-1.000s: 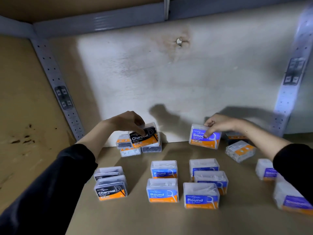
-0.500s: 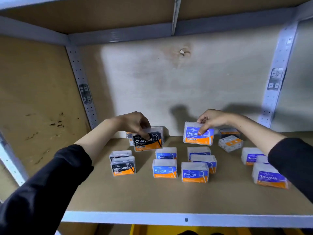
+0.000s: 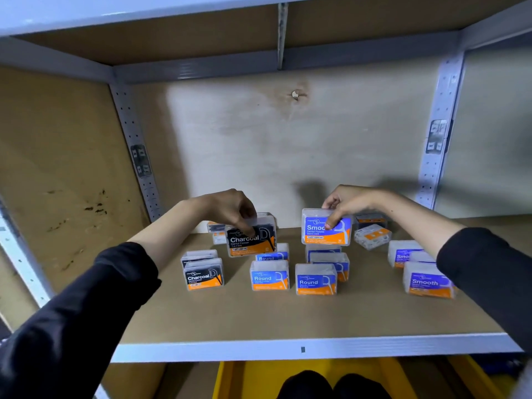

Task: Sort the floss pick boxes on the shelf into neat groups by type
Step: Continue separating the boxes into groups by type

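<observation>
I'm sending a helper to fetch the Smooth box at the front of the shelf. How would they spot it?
Go to the wooden shelf and look near its front right, under the person's right sleeve. There stands a clear Smooth box with a purple and orange label. Unlike the blue Round boxes to its left, it reads Smooth in full and stands nearest the edge of its group.

Stained back panel [image 3: 288, 133], grey uprights [image 3: 437, 133]
</observation>
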A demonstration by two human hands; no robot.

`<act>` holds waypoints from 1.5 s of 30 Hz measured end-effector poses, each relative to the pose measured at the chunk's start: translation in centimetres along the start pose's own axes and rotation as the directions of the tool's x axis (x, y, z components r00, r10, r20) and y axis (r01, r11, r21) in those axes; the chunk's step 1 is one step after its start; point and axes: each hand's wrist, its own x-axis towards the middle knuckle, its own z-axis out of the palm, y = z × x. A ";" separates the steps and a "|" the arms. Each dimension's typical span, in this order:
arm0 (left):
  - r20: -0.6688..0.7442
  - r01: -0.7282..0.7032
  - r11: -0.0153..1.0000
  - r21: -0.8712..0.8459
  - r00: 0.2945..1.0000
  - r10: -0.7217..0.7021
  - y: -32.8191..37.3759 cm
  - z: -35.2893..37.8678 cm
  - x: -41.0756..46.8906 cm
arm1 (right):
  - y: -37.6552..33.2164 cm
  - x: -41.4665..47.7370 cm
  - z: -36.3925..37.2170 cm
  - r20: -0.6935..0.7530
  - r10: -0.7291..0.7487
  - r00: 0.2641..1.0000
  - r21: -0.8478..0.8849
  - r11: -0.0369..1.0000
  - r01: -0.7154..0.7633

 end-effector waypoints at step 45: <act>0.041 -0.049 0.999 -0.013 0.998 0.049 3.4 2.6 2.1 | 16.7 -10.5 4.9 -0.104 0.444 0.890 -0.391 0.805 -0.447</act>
